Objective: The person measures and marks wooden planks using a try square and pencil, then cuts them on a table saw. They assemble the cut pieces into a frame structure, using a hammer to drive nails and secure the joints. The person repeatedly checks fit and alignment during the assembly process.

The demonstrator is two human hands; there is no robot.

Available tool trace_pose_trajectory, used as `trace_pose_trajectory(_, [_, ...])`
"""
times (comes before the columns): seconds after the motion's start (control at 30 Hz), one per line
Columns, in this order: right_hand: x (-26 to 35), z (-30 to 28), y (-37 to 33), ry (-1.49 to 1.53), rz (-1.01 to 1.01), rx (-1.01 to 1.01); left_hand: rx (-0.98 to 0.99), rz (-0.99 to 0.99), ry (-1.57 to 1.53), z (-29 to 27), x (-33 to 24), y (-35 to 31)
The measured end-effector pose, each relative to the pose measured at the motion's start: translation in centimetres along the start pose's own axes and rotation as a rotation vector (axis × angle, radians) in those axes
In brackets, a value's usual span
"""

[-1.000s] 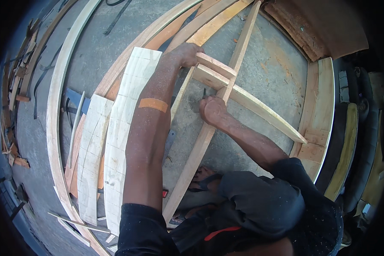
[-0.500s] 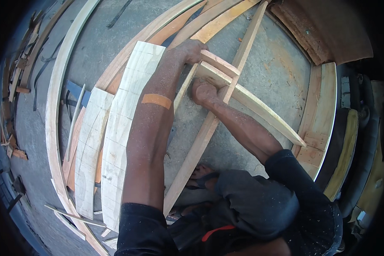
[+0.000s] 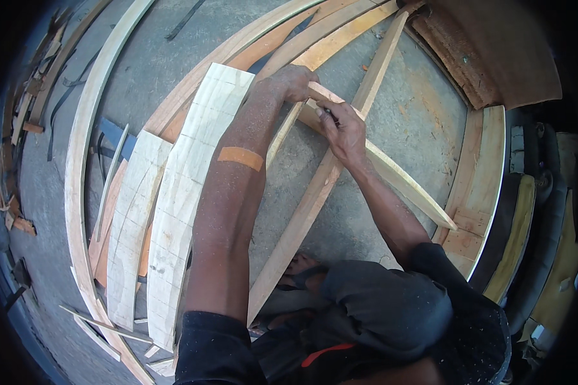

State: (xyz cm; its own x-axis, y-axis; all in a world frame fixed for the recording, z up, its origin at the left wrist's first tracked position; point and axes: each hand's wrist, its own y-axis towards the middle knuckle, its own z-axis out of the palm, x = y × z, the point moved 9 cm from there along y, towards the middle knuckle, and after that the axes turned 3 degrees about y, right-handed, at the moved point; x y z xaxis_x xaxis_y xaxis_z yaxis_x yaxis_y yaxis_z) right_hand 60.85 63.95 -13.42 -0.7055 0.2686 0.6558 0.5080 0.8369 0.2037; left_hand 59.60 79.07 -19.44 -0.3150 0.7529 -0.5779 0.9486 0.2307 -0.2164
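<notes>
My left hand (image 3: 293, 83) is closed round the far end of a short wooden block (image 3: 323, 93), where a narrow curved wooden strip (image 3: 282, 133) meets it. Beside it, my right hand (image 3: 345, 133) is pinched over the block, with a small dark thing (image 3: 328, 111) between thumb and fingers; its kind is too small to make out. Under my right hand, a curved wooden rib (image 3: 408, 181) crosses a long straight wooden batten (image 3: 302, 228). My hands partly hide where these pieces meet.
Wide pale boards (image 3: 185, 192) marked with lines lie left of my left arm. Long curved timbers (image 3: 83, 128) arc over the concrete floor (image 3: 138, 70). A curved wooden frame (image 3: 478, 186) and a brown sheet (image 3: 494, 45) stand at the right. Offcuts (image 3: 26, 122) lie far left.
My right hand has come from under the curved rib up onto the short block, now pinching a small dark thing. My left hand stays at the block's end.
</notes>
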Motion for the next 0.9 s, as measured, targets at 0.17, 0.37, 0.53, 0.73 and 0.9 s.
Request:
trace_pose_trajectory(0.17, [-0.7,1.3,0.1,-0.023,-0.101,-0.146,0.009,-0.004,0.013,0.3,-0.1,0.3])
trace_pose_trajectory(0.37, [-0.3,2.1,1.1,-0.102,-0.191,-0.107,0.002,-0.018,-0.027,0.7,0.5,0.3])
trace_pose_trajectory(0.53, [0.2,2.5,1.3,-0.158,-0.293,-0.124,-0.018,-0.01,-0.018,0.7,0.6,0.6])
trace_pose_trajectory(0.73, [0.5,2.7,1.0,-0.186,-0.365,-0.147,-0.018,0.002,-0.018,0.9,0.7,0.7])
trace_pose_trajectory(0.9, [0.5,2.9,1.3,-0.206,-0.377,-0.13,-0.037,0.003,0.005,0.7,0.6,0.7])
